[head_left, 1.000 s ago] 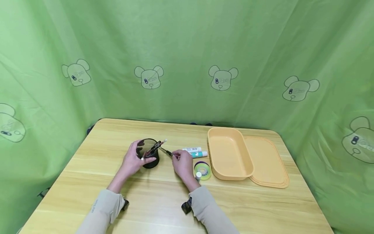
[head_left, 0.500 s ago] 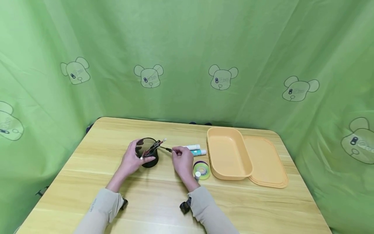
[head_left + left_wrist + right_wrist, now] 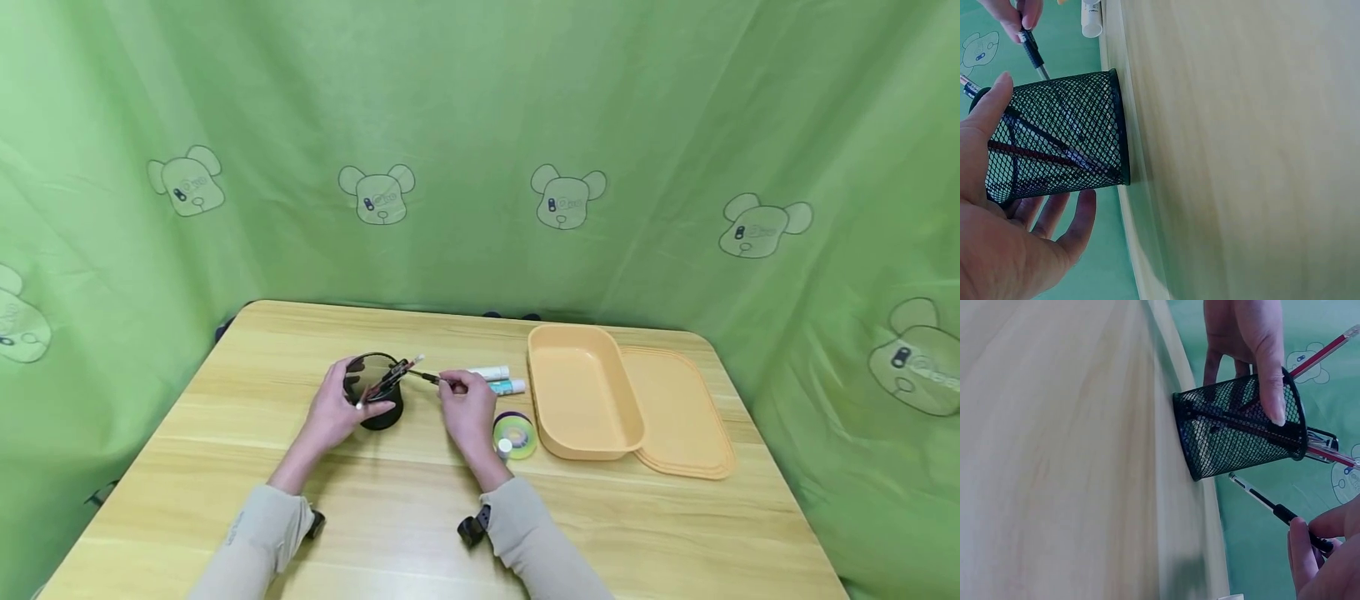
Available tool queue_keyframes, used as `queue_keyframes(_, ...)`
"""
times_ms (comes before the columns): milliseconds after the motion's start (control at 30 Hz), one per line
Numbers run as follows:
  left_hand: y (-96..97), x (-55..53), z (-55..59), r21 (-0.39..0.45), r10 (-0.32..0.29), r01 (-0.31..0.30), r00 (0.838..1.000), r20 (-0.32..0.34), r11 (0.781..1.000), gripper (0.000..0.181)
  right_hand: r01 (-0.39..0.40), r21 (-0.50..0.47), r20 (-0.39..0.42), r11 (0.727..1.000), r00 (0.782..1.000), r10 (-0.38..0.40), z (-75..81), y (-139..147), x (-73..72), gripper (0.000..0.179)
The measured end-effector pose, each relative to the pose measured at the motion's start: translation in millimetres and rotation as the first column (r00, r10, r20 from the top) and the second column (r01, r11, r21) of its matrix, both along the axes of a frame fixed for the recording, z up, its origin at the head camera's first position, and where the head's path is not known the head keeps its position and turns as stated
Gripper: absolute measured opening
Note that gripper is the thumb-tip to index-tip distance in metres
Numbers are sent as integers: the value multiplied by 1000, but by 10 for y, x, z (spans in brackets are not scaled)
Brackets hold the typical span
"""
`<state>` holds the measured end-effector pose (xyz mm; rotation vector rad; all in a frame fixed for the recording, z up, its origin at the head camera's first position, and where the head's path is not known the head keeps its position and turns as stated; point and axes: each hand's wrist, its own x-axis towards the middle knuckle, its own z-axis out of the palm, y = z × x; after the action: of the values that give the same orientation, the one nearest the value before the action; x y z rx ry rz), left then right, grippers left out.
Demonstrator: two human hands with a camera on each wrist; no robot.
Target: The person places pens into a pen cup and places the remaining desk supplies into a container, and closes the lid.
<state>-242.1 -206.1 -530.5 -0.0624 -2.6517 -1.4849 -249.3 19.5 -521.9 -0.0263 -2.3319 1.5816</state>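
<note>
A black mesh pen holder stands upright on the table at centre left in the head view. My left hand grips its side, thumb near the rim and fingers curled round the far side. Inside lean several writing tools, among them a red pencil; a black clip-like piece sits at the rim. My right hand pinches a slim pen with a black grip and clear barrel. The pen slants beside the holder, outside it, its tip pointing toward the mesh wall in the right wrist view.
Right of my right hand lie a white tube and a teal-and-white tube. A green-yellow tape roll and a small white-capped item sit nearer. Farther right are an orange box and its flat lid.
My right hand has moved slightly farther from me with the pen. The two tubes beside it have shifted a little toward the back. My left hand keeps its grip on the pen holder.
</note>
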Motion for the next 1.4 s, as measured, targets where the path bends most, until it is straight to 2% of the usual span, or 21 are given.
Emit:
queue_keyframes(333,-12,7,9,-7,1,-1,1000,15,1000,107,-23,-131,16,991,1000,25,97,-21,37,13)
queue_keyframes(633,-37,0,14,-17,3,-3,1000,7,1000,105,-49,-257,12,965,998,54,175,-30,51,14)
queue_keyframes(933,-15,-5,5,-15,6,-5,1000,6,1000,104,-47,-297,-27,954,999,41,251,24,60,15)
queue_keyframes(1233,-23,-2,17,-16,4,-3,1000,17,1000,106,-64,-373,-79,926,996,37,321,55,57,14)
queue_keyframes(1400,-27,-10,2,-22,5,-5,1000,13,1000,105,-61,-372,-101,926,995,25,377,85,39,12)
